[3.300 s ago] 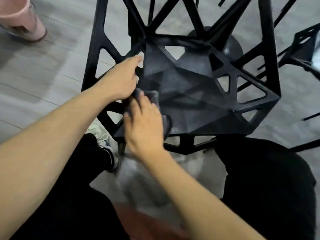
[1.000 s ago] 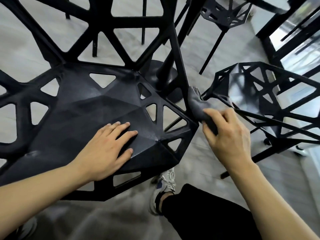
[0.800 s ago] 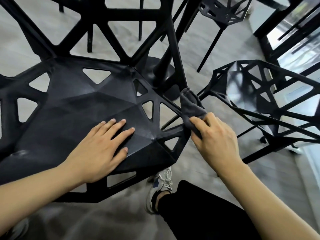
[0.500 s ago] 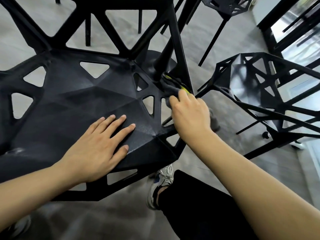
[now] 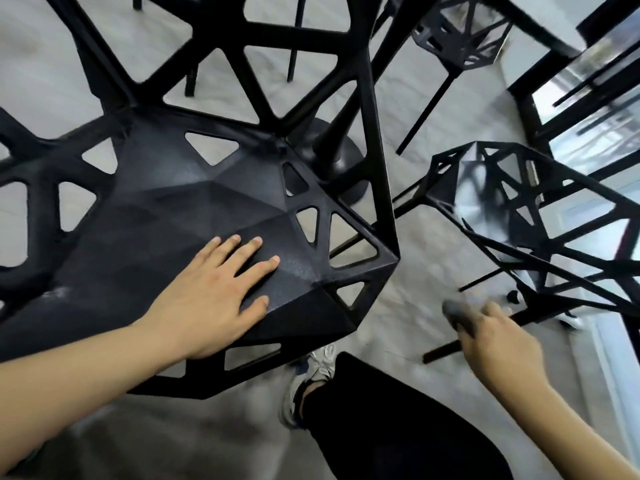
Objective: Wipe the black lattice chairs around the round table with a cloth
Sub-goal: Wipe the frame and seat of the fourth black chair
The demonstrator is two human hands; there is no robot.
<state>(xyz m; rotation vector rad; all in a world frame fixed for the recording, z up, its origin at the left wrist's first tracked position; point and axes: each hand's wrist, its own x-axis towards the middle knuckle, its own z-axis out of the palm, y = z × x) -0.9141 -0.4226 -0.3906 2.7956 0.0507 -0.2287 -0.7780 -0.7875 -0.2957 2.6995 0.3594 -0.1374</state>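
A black lattice chair (image 5: 180,202) fills the left and centre of the head view, its faceted seat facing me. My left hand (image 5: 214,292) lies flat on the seat's front right part, fingers straight and spread. My right hand (image 5: 498,337) hangs blurred over the floor to the right of that chair, apart from it, and grips a bunched grey cloth (image 5: 459,315). A second black lattice chair (image 5: 512,202) stands just beyond my right hand.
The round table's black pedestal base (image 5: 332,161) stands behind the near chair. A third lattice chair (image 5: 460,39) is at the top right, with a black frame and glass (image 5: 588,109) at the far right. My dark trouser leg (image 5: 398,420) and shoe (image 5: 311,379) are below on grey floor.
My right hand has pulled the cloth away from the near chair's right corner post, down and to the right over the floor. My left hand has stayed flat on the seat.
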